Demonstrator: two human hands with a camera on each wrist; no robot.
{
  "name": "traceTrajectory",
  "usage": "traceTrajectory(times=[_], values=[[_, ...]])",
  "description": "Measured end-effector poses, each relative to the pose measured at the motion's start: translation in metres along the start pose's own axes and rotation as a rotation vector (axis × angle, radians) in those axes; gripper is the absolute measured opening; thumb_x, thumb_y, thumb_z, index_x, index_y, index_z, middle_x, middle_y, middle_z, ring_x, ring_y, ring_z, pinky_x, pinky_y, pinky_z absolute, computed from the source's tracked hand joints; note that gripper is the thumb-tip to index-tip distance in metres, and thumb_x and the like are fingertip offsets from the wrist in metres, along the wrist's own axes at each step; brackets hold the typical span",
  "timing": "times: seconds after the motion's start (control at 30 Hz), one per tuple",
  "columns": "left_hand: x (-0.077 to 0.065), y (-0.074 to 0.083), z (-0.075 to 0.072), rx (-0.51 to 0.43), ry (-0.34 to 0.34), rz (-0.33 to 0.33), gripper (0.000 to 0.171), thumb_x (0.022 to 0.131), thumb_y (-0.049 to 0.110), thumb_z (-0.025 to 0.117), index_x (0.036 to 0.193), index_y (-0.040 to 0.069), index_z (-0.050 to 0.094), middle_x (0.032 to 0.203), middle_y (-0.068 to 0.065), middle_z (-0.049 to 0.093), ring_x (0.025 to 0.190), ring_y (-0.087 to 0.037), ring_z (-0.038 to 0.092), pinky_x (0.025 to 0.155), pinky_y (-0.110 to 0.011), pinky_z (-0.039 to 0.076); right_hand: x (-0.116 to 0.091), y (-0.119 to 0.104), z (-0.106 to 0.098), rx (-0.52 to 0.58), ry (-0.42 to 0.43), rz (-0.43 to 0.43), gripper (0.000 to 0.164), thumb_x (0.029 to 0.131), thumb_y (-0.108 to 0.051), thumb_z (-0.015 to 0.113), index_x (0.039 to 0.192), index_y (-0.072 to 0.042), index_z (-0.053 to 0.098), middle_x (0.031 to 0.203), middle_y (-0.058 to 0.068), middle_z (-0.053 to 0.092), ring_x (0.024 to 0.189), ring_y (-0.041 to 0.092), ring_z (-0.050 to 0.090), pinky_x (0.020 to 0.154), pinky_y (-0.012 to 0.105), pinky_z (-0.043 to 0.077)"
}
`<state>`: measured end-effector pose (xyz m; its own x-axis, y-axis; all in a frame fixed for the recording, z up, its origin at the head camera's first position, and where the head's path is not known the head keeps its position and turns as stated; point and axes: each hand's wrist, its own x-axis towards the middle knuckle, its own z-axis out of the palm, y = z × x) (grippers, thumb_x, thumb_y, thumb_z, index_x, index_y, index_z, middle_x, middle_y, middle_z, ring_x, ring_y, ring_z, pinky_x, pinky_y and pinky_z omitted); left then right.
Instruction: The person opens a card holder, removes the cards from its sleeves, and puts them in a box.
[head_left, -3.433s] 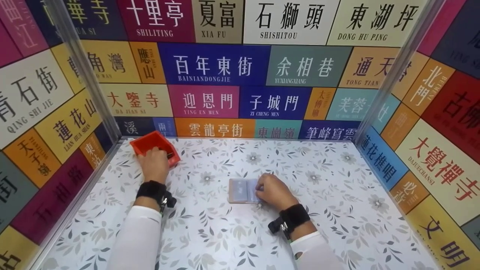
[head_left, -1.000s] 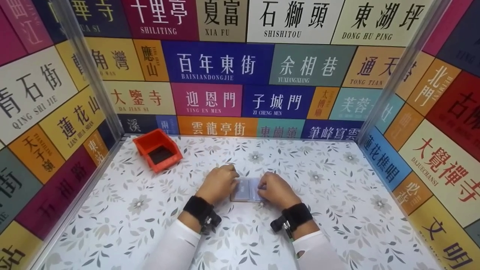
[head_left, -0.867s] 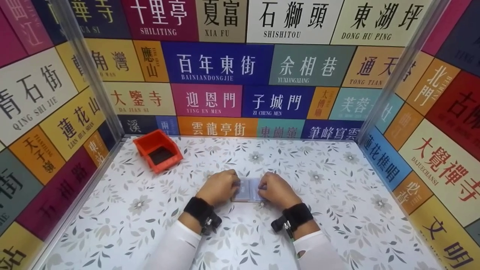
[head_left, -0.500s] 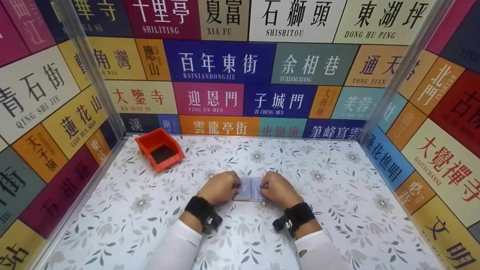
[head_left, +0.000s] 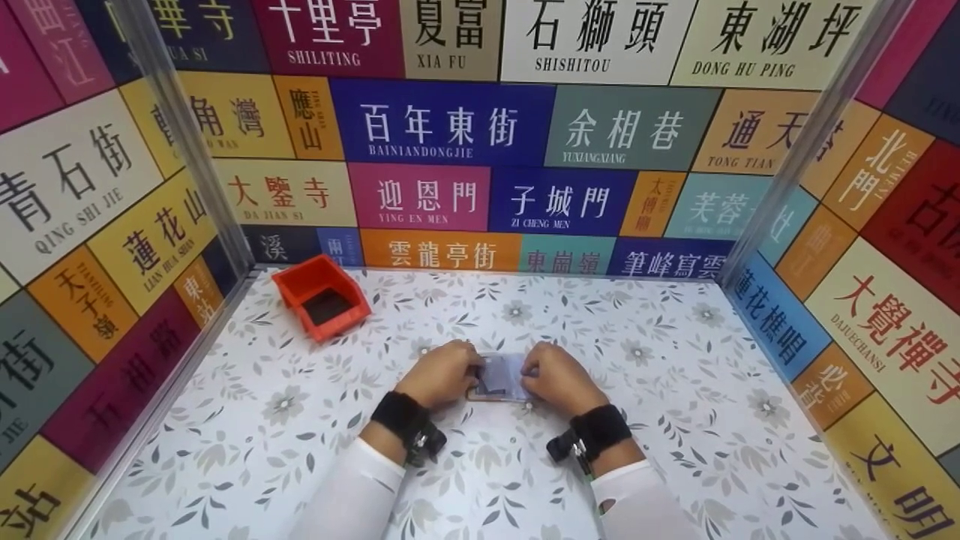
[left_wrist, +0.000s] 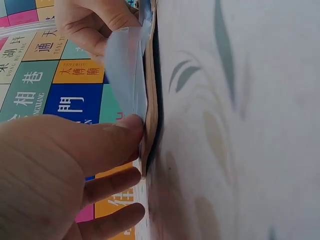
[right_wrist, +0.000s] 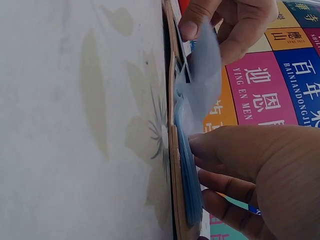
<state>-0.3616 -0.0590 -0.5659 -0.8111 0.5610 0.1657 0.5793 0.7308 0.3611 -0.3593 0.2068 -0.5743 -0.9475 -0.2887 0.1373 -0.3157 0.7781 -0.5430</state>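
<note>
A small card holder (right_wrist: 174, 165) with a brown cover and clear plastic sleeves (right_wrist: 187, 170) lies opened on the table in front of me. My left hand (head_left: 444, 375) is at its left side, thumb and fingertips pinching a thin dark card (right_wrist: 183, 56) by the sleeve. One clear sleeve (left_wrist: 122, 70) bulges up between the two hands. My right hand (head_left: 564, 379) pinches the sleeves at the right side, its thumb (right_wrist: 205, 146) on top of them. In the head view a dark, angled edge shows through the plastic. Much of the card is hidden by the left fingers.
A red-orange bin (head_left: 322, 298) with dark contents stands at the back left. The table (head_left: 480, 465) has a white leaf-print cover. Panels with coloured lettering (head_left: 442, 124) enclose it at the back and both sides.
My left hand has come from the bin to the holder's left side. The right hand has stayed on the sleeves. Over the last half second a dark shape has appeared under the plastic.
</note>
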Motion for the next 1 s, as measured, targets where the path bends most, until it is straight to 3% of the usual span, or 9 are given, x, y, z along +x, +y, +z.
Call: traceTrajectory(times=[0.33, 0.47, 0.6, 0.8, 1.0], values=[[0.001, 0.001, 0.002, -0.074, 0.003, 0.002, 0.029, 0.096, 0.002, 0.082, 0.120, 0.017, 0.087, 0.113, -0.002, 0.084, 0.110, -0.022, 0.075, 0.105, -0.045, 0.062, -0.001, -0.004, -0.004, -0.021, -0.025, 0.031, 0.003, 0.094, -0.013, 0.085, 0.096, -0.013, 0.085, 0.107, 0.003, 0.076, 0.103, 0.027, 0.073, 0.102, 0.049, 0.062], [0.001, 0.002, 0.002, -0.067, 0.010, -0.001, 0.031, 0.095, 0.002, 0.082, 0.122, 0.017, 0.088, 0.113, -0.001, 0.084, 0.111, -0.022, 0.076, 0.106, -0.045, 0.062, 0.000, -0.012, -0.004, -0.040, 0.018, 0.067, 0.007, 0.097, -0.019, 0.083, 0.096, -0.013, 0.085, 0.108, 0.003, 0.078, 0.102, 0.027, 0.074, 0.099, 0.048, 0.062], [0.001, 0.002, 0.001, -0.030, 0.028, 0.009, 0.028, 0.095, 0.003, 0.084, 0.118, 0.019, 0.088, 0.111, 0.000, 0.085, 0.109, -0.023, 0.077, 0.103, -0.045, 0.062, 0.001, -0.025, -0.005, -0.009, 0.056, 0.029, 0.013, 0.100, -0.024, 0.086, 0.096, -0.012, 0.085, 0.106, 0.008, 0.080, 0.096, 0.027, 0.076, 0.092, 0.048, 0.064], [0.002, 0.002, 0.003, -0.018, 0.046, 0.037, 0.027, 0.093, 0.001, 0.084, 0.113, 0.020, 0.089, 0.109, 0.000, 0.085, 0.107, -0.023, 0.078, 0.101, -0.044, 0.063, -0.001, -0.044, -0.001, 0.016, -0.004, -0.027, 0.026, 0.091, -0.032, 0.096, 0.104, -0.012, 0.086, 0.109, 0.007, 0.080, 0.088, 0.019, 0.071, 0.085, 0.043, 0.063], [0.003, 0.001, 0.004, -0.072, 0.048, 0.016, 0.029, 0.091, -0.002, 0.084, 0.113, 0.016, 0.087, 0.108, -0.003, 0.082, 0.100, -0.021, 0.075, 0.097, -0.043, 0.063, -0.003, -0.046, 0.002, -0.043, -0.024, 0.012, 0.028, 0.082, -0.015, 0.095, 0.108, -0.011, 0.084, 0.110, 0.005, 0.078, 0.088, 0.020, 0.068, 0.088, 0.043, 0.061]])
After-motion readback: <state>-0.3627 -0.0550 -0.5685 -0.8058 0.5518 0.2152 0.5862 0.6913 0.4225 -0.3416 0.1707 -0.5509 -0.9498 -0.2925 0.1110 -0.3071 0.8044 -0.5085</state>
